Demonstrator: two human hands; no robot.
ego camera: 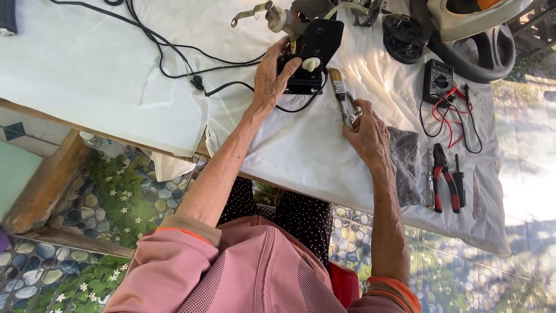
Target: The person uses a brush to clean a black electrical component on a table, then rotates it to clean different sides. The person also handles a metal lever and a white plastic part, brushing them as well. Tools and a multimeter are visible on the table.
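Observation:
My left hand [272,78] grips a black boxy part [311,55] with a white knob, resting on the white cloth [116,69] that covers the table. My right hand [366,134] holds a paintbrush [341,95] by its handle, bristles pointing at the black part's right edge. A thin black cable [174,55] runs from the part across the cloth to the left.
A grey rag [405,162] lies by my right wrist. Red-handled pliers [443,177], a screwdriver [458,179] and a blade [476,194] lie to the right. A multimeter [437,81] with red and black leads sits behind them. Metal parts [272,14] and a dark round piece [403,37] crowd the far edge.

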